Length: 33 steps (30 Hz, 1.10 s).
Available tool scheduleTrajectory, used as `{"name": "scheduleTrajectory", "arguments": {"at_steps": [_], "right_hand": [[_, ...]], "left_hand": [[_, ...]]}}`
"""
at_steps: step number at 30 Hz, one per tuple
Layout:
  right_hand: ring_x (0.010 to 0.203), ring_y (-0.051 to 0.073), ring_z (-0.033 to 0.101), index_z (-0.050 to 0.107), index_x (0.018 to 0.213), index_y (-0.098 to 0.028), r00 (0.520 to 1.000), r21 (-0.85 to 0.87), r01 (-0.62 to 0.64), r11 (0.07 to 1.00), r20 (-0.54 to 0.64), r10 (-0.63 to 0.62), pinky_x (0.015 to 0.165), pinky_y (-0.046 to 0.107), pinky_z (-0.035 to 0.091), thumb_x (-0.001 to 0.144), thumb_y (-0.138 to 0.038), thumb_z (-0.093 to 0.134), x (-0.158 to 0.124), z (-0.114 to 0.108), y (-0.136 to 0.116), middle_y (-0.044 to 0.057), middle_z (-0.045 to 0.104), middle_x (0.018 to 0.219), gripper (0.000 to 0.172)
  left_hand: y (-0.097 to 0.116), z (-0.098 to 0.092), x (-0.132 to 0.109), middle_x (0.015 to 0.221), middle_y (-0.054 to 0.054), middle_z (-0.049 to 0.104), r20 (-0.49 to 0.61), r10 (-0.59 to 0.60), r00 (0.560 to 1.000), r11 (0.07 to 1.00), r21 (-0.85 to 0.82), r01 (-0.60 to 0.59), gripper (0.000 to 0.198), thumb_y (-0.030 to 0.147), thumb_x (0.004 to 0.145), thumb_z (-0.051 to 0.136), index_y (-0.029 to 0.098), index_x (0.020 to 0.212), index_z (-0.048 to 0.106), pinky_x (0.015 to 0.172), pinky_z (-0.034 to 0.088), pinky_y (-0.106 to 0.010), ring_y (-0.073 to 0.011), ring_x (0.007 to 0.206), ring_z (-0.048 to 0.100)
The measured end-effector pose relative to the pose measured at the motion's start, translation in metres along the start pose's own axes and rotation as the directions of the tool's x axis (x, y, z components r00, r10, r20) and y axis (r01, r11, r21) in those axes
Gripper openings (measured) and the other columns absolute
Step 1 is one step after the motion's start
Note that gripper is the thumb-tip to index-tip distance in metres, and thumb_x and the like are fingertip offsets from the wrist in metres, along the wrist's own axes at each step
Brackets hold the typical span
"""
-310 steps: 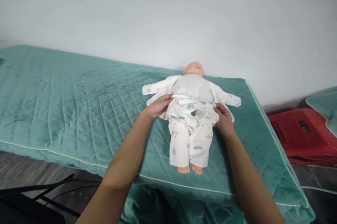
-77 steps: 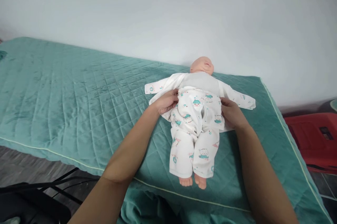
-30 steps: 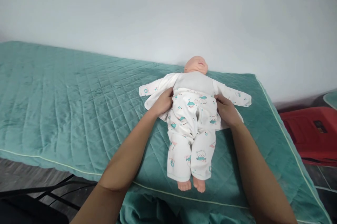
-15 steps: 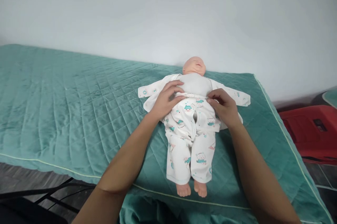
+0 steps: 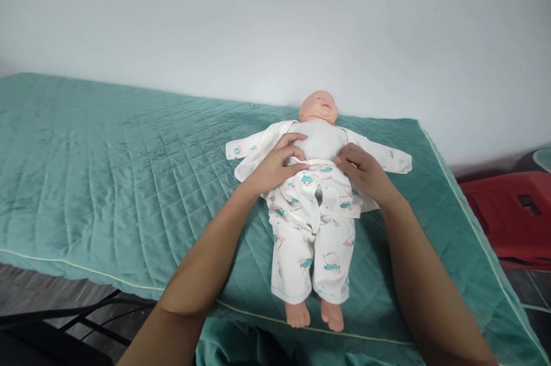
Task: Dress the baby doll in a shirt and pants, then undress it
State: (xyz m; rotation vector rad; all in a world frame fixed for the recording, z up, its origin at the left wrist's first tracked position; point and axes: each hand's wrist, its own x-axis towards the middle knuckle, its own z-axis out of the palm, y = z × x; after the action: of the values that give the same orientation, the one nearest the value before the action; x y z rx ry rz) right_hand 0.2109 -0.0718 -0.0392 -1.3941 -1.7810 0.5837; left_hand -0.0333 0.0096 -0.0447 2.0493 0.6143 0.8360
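On the right part of a green quilted cover (image 5: 163,182), close to the far wall (image 5: 172,22), a baby doll (image 5: 321,133) lies on its back, its head (image 5: 313,108) at the far side and its bare feet (image 5: 297,314) by the near edge. It wears white trousers (image 5: 331,202) printed with small teal and pink figures; their waistband (image 5: 316,162) crosses the belly, and a small opening shows at the crotch. A white printed jacket (image 5: 267,139) lies open on both sides of the pale torso (image 5: 325,143), its sleeves spread to left and right. Of the person's hands, the left hand (image 5: 275,170) is loose, thumb and fingers parted: the thumb lies at the waistband and the fingers arch over the torso's left side. The right hand (image 5: 362,168) bends its fingers at the waistband's right end; whether they pinch the cloth or only rest on it cannot be told from this angle. Beyond the cover's right edge, and lower, stands a red plastic seat (image 5: 508,220) with a dark slot. At the near left, a black tubular frame (image 5: 51,315) shows above the grey floor (image 5: 38,280).
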Motion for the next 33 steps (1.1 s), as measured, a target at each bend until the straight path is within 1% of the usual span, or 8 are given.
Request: {"name": "scheduleTrajectory", "arguments": {"at_steps": [10, 14, 17, 20, 23, 27, 30, 33], "right_hand": [[0.080, 0.018, 0.045, 0.049, 0.082, -0.024, 0.988, -0.026, 0.040, 0.999, 0.149, -0.036, 0.073, 0.033, 0.043, 0.092, -0.048, 0.062, -0.002, -0.010, 0.001, 0.002, 0.047, 0.091, 0.028], [0.094, 0.022, 0.050, 0.052, 0.077, -0.024, 0.992, -0.059, 0.120, 0.991, -0.037, -0.123, 0.087, 0.040, 0.045, 0.096, -0.044, 0.057, 0.002, -0.001, 0.008, 0.005, 0.049, 0.098, 0.028], [0.123, 0.027, 0.047, 0.056, 0.076, -0.024, 0.959, -0.105, 0.134, 0.985, -0.235, -0.155, 0.108, 0.048, 0.036, 0.093, -0.042, 0.061, 0.011, 0.004, 0.011, 0.009, 0.050, 0.124, 0.026], [0.135, 0.028, 0.044, 0.055, 0.073, -0.023, 0.959, -0.017, 0.092, 0.996, -0.266, -0.093, 0.115, 0.048, 0.030, 0.093, -0.041, 0.060, 0.028, 0.006, 0.013, 0.007, 0.055, 0.134, 0.027], [0.125, 0.026, 0.055, 0.055, 0.070, -0.023, 0.969, 0.179, -0.053, 0.982, -0.229, 0.094, 0.108, 0.044, 0.039, 0.090, -0.043, 0.062, 0.044, 0.006, 0.021, 0.004, 0.066, 0.122, 0.029], [0.090, 0.021, 0.063, 0.058, 0.070, -0.023, 0.939, 0.335, -0.201, 0.921, -0.200, 0.278, 0.082, 0.035, 0.048, 0.084, -0.043, 0.069, 0.059, 0.003, 0.035, 0.001, 0.068, 0.089, 0.026], [0.069, 0.016, 0.052, 0.061, 0.072, -0.022, 0.926, 0.299, -0.237, 0.924, -0.217, 0.308, 0.067, 0.031, 0.043, 0.081, -0.045, 0.071, 0.063, 0.001, 0.041, -0.001, 0.058, 0.072, 0.027], [0.070, 0.015, 0.051, 0.062, 0.075, -0.021, 0.934, 0.190, -0.210, 0.959, -0.250, 0.254, 0.068, 0.030, 0.042, 0.083, -0.049, 0.068, 0.065, 0.003, 0.041, -0.001, 0.060, 0.076, 0.029]], "left_hand": [[0.007, -0.006, 0.012, 0.115, -0.008, 0.070, -0.018, -0.020, 1.000, 1.000, 0.006, 0.020, 0.018, 0.036, 0.090, 0.061, 0.020, 0.082, 0.062, 0.097, 0.043, -0.032, -0.0243, 0.118, 0.061], [0.004, -0.006, 0.026, 0.093, -0.003, 0.069, -0.055, -0.055, 0.997, 0.994, 0.092, 0.060, 0.019, 0.037, 0.091, 0.059, 0.020, 0.084, 0.060, 0.079, 0.041, -0.028, -0.0188, 0.090, 0.062], [-0.002, -0.008, 0.043, 0.077, 0.001, 0.061, -0.073, -0.023, 0.997, 0.987, 0.156, 0.034, 0.019, 0.038, 0.092, 0.057, 0.020, 0.085, 0.059, 0.070, 0.035, -0.027, -0.0142, 0.071, 0.052], [-0.011, -0.010, 0.062, 0.073, 0.002, 0.056, -0.079, -0.030, 0.996, 0.988, 0.150, 0.041, 0.019, 0.037, 0.092, 0.056, 0.020, 0.085, 0.057, 0.068, 0.032, -0.028, -0.0140, 0.069, 0.049], [-0.024, -0.010, 0.077, 0.076, 0.001, 0.056, -0.076, -0.087, 0.993, 0.994, 0.060, 0.091, 0.018, 0.035, 0.091, 0.058, 0.019, 0.083, 0.055, 0.069, 0.033, -0.027, -0.0145, 0.073, 0.049], [-0.039, -0.010, 0.084, 0.077, 0.001, 0.054, -0.043, -0.124, 0.991, 0.989, -0.081, 0.121, 0.022, 0.037, 0.090, 0.061, 0.019, 0.080, 0.054, 0.070, 0.033, -0.026, -0.0139, 0.074, 0.047], [-0.041, -0.008, 0.082, 0.076, 0.001, 0.053, -0.035, -0.124, 0.992, 0.988, -0.099, 0.120, 0.022, 0.038, 0.090, 0.062, 0.019, 0.080, 0.054, 0.071, 0.034, -0.027, -0.0138, 0.073, 0.047], [-0.033, -0.001, 0.076, 0.077, 0.000, 0.056, -0.127, -0.145, 0.981, 0.988, 0.029, 0.150, 0.020, 0.036, 0.090, 0.061, 0.019, 0.082, 0.055, 0.072, 0.037, -0.028, -0.0157, 0.074, 0.050]]}}
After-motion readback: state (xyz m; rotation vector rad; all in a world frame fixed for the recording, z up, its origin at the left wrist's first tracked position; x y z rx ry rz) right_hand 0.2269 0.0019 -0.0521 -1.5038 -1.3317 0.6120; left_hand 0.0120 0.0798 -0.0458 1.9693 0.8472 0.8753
